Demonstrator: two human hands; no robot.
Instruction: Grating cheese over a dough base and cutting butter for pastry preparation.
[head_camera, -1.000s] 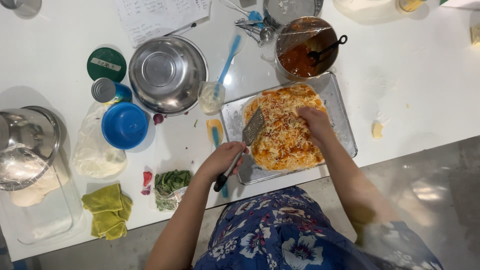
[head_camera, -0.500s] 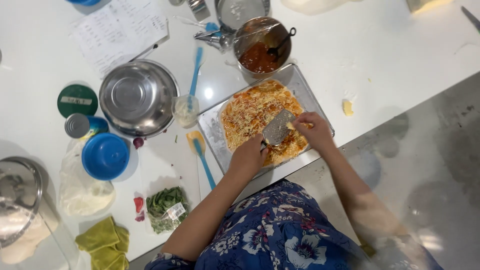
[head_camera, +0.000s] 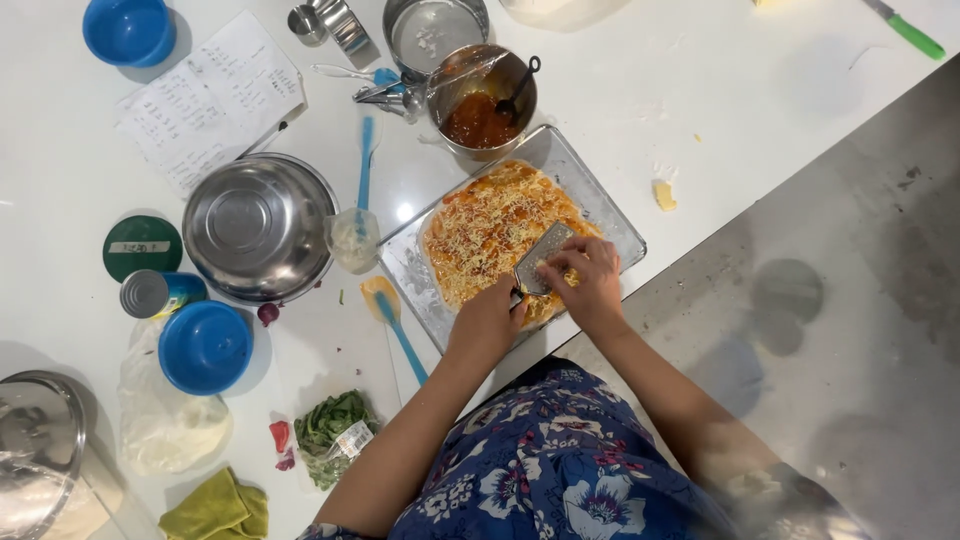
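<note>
Now both hands meet over the near end of a round pizza base (head_camera: 490, 228) spread with orange sauce and pale shredded cheese, which lies in a clear rectangular glass baking dish (head_camera: 610, 215) on the white surface (head_camera: 700, 100). The left hand (head_camera: 488, 322) is closed round the lower end of a small flat metal grater (head_camera: 540, 258), holding it tilted above the pizza's near edge. The right hand (head_camera: 590, 285) has its fingers curled against the grater's face; whatever it pinches there is too hidden to make out.

Just beyond the dish stands a steel pot of red sauce (head_camera: 482, 100) with a dark spoon (head_camera: 520, 85) leaning in it, and behind that a second empty steel pot (head_camera: 435, 30). A small yellow lump of cheese (head_camera: 663, 194) lies on the surface to the right of the dish. To the left of the dish are a blue-handled spatula with a yellowish blade (head_camera: 392, 322), a small clear glass (head_camera: 353, 238) and a large steel mixing bowl (head_camera: 258, 228). Farther left sit a blue plastic bowl (head_camera: 205, 347), an opened tin can (head_camera: 150, 293) and a green round lid (head_camera: 142, 248). A handwritten paper sheet (head_camera: 210, 100) lies near the far edge, and a bag of green herbs (head_camera: 335, 432) and a folded green cloth (head_camera: 218, 508) lie at the near edge.
</note>
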